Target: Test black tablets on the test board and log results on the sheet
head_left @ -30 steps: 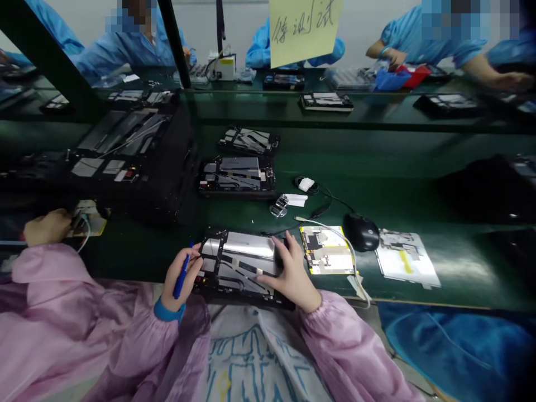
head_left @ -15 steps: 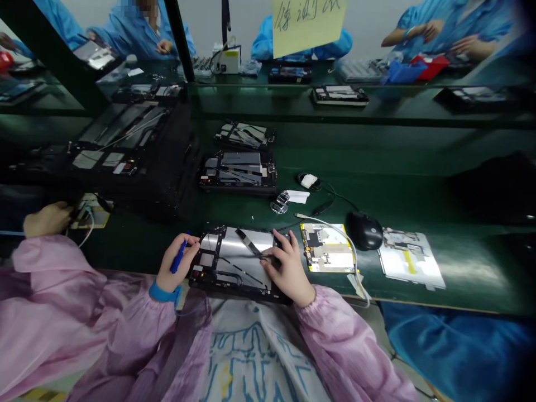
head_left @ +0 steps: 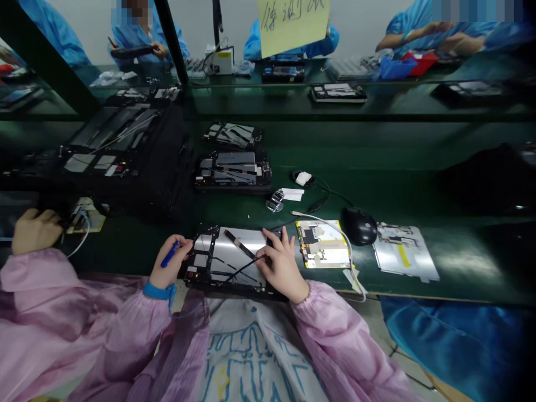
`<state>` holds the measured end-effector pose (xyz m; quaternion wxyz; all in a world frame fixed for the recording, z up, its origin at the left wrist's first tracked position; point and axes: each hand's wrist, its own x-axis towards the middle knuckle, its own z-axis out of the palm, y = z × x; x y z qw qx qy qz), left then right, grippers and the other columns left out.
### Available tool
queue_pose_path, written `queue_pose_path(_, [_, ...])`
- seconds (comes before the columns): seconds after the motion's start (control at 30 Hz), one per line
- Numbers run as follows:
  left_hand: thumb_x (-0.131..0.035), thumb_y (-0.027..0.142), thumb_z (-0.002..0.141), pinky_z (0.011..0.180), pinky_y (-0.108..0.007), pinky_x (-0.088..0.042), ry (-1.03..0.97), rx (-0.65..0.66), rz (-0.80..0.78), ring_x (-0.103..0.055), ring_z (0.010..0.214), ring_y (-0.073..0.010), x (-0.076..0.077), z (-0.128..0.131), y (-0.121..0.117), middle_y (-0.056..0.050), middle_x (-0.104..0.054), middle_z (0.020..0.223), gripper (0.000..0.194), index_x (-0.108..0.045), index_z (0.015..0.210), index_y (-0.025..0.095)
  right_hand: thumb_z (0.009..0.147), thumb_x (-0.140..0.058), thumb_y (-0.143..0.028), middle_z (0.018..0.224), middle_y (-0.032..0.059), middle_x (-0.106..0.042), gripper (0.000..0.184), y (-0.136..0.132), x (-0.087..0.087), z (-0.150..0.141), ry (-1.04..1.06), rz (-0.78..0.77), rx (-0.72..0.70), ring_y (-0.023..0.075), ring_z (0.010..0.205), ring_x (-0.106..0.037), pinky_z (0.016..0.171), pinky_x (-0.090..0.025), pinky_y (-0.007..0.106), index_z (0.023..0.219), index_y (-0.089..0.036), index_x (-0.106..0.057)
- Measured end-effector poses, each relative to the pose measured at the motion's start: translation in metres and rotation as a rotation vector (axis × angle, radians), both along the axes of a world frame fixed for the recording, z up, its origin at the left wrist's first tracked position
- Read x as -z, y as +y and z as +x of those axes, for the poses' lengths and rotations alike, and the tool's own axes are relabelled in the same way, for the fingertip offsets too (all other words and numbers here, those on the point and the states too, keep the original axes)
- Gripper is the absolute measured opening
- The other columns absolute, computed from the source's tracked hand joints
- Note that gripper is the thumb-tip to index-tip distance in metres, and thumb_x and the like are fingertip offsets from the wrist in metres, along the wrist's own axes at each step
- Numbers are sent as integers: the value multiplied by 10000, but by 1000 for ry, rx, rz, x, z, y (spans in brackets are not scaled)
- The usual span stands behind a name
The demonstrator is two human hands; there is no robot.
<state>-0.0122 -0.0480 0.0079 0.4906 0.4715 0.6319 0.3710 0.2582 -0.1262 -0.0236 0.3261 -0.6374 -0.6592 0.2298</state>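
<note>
An opened tablet (head_left: 228, 257) with its silver inner plate showing lies at the near edge of the green bench (head_left: 419, 190). My left hand (head_left: 170, 262) rests against the tablet's left side, closed around a blue pen-like tool (head_left: 169, 254). My right hand (head_left: 282, 262) lies on the tablet's right side. Its fingers pinch a thin black cable (head_left: 245, 266) that runs across the plate. A flat ribbon strip (head_left: 237, 241) stands lifted off the plate next to that hand.
A yellow circuit board (head_left: 322, 250) with a white cable, a black mouse (head_left: 360, 225) and a silver plate (head_left: 402, 258) lie to the right. Two more opened tablets (head_left: 232, 170) sit behind. Another person's hand (head_left: 33, 230) works at far left. Workers in blue sit across.
My right hand has shifted from lying flat on the plate to pinching the black cable. The ribbon strip has come up off the plate. The camera view has drifted slightly.
</note>
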Motion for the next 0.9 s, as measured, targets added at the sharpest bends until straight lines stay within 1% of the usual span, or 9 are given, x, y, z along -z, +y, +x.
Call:
queue_pose_path(0.1, [-754,467,622,678,-260,-454,21,23,57,-595,797,-170,-1,-2,2,-33,-630,878,407,-506,775,182,794,-558,-218,1467,81,-420,85,-1,1,3,38,0,-16,376,1462,-4,1066,-60,747,813,-211,-641])
queue_pose_path(0.23, [-752,461,622,618,-249,-422,58,62,79,-541,667,-137,-10,-5,4,-14,-609,816,392,-514,762,182,814,-534,-224,1478,86,-411,104,-3,4,7,109,46,-29,354,1464,-68,1086,-56,721,818,-216,-638])
queue_pose_path(0.37, [-766,423,622,583,-233,-381,161,180,79,-488,615,-121,-23,-10,7,24,-545,725,350,-537,741,186,836,-514,-230,1434,96,-469,118,-4,4,10,113,94,-69,335,1453,-164,1110,-72,686,821,-215,-631])
queue_pose_path(0.47, [-767,411,628,573,-228,-364,202,258,60,-470,611,-123,-35,-11,11,34,-497,683,338,-533,730,189,839,-506,-229,1401,96,-509,120,-3,3,9,88,103,-87,328,1444,-206,1122,-98,664,830,-213,-625])
queue_pose_path(0.63, [-750,414,620,540,-230,-343,317,352,58,-443,581,-127,-55,3,14,32,-480,648,330,-522,705,191,844,-499,-234,1384,94,-526,126,-1,1,4,78,111,-93,314,1439,-231,1134,-111,645,861,-214,-622])
queue_pose_path(0.73, [-698,399,643,510,-236,-312,361,342,125,-384,537,-121,-60,15,13,40,-423,591,302,-471,642,200,858,-491,-233,1323,92,-579,134,-2,-3,7,129,137,-131,296,1411,-305,1143,-97,635,850,-220,-623])
queue_pose_path(0.8, [-654,376,677,510,-241,-307,354,298,206,-367,536,-123,-61,21,11,38,-395,582,300,-417,612,205,878,-468,-222,1213,83,-646,152,-4,-10,13,210,159,-230,260,1334,-435,1156,-151,591,856,-230,-618])
queue_pose_path(0.87, [-622,357,723,513,-244,-305,350,251,285,-362,538,-124,-62,24,7,37,-371,576,319,-370,598,206,901,-419,-194,1066,65,-697,199,-7,-23,22,278,181,-382,210,1169,-579,1131,-283,518,909,-241,-611])
queue_pose_path(0.9, [-614,346,742,511,-245,-304,355,226,325,-360,533,-123,-64,25,4,39,-361,569,332,-353,592,206,907,-390,-179,1014,61,-705,232,-9,-32,28,290,203,-462,195,1084,-617,1087,-360,485,950,-241,-610])
